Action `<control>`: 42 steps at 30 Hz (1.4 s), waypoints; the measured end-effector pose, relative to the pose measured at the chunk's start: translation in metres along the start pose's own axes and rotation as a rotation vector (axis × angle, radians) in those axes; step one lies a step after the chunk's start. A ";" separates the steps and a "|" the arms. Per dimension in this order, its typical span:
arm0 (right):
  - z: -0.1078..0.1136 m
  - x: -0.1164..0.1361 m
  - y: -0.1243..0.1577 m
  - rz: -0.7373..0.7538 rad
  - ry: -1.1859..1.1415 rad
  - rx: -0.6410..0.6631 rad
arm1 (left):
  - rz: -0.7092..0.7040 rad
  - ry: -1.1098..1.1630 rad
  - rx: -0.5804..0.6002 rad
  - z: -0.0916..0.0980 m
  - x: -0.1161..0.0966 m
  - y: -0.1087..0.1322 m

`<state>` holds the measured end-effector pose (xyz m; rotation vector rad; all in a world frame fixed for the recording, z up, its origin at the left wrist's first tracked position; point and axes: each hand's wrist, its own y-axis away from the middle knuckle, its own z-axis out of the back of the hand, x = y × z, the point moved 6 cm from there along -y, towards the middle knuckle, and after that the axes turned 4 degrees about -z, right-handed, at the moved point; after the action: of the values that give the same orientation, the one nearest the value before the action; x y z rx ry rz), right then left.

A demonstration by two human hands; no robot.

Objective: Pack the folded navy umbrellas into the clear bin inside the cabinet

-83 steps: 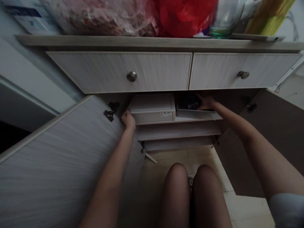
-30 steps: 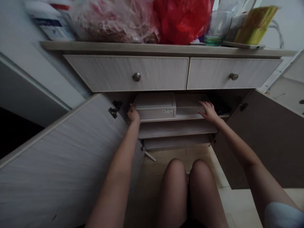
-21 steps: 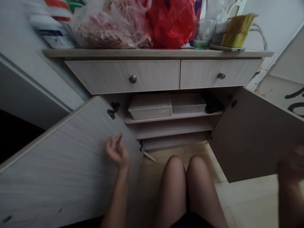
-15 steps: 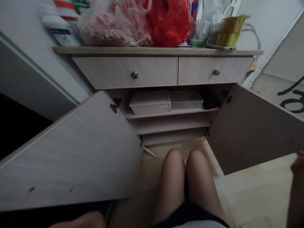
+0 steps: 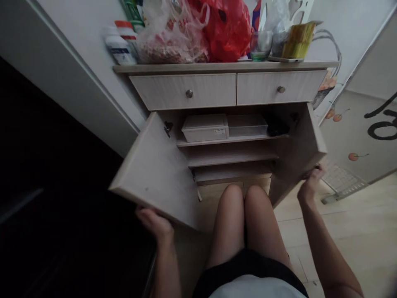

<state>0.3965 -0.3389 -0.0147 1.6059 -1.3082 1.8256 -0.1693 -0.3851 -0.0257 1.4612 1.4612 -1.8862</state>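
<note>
A pale wood cabinet [image 5: 214, 68] stands before my knees with both lower doors partly swung out. My left hand [image 5: 156, 223] is at the lower outer edge of the left cabinet door [image 5: 155, 169], its fingers partly hidden by the door. At the free edge of the right cabinet door [image 5: 297, 145], my right hand [image 5: 310, 186] has its fingers curled around the edge. Inside, the top shelf bears a white lidded box [image 5: 204, 128], a clear shallow tray [image 5: 248, 125] and a dark object [image 5: 276, 125] I cannot make out.
Two knobbed drawers [image 5: 182, 89] sit above the doors. On the cabinet top are white bottles [image 5: 120, 49], a clear plastic bag [image 5: 173, 45], a red bag [image 5: 226, 33], a glass [image 5: 260, 45] and a yellow container [image 5: 299, 41]. A decorated panel [image 5: 356, 132] is at right.
Both cabinet doors have swung inward from a wider angle. My left hand has come up to the left door, and my right hand has moved left with the right door.
</note>
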 end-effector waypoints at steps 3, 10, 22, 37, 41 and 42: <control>-0.071 0.010 0.026 0.044 -0.059 0.233 | -0.033 -0.051 0.071 -0.034 0.002 0.033; -0.210 0.030 0.027 0.259 0.274 0.541 | -0.299 -0.138 0.719 -0.211 -0.058 0.058; -0.294 0.021 -0.001 0.253 0.582 0.643 | -0.196 -0.502 0.893 -0.352 -0.070 0.043; -0.328 0.011 -0.011 0.157 0.666 0.664 | -0.095 -0.434 0.866 -0.386 -0.055 0.032; -0.331 0.003 -0.014 0.145 0.641 0.648 | -0.076 -0.337 0.878 -0.390 -0.052 0.030; -0.332 0.002 -0.016 0.166 0.608 0.650 | -0.072 -0.302 0.881 -0.390 -0.051 0.030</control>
<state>0.2205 -0.0598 0.0213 1.0351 -0.6148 2.7377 0.0721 -0.0778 0.0263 1.3228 0.5402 -2.8291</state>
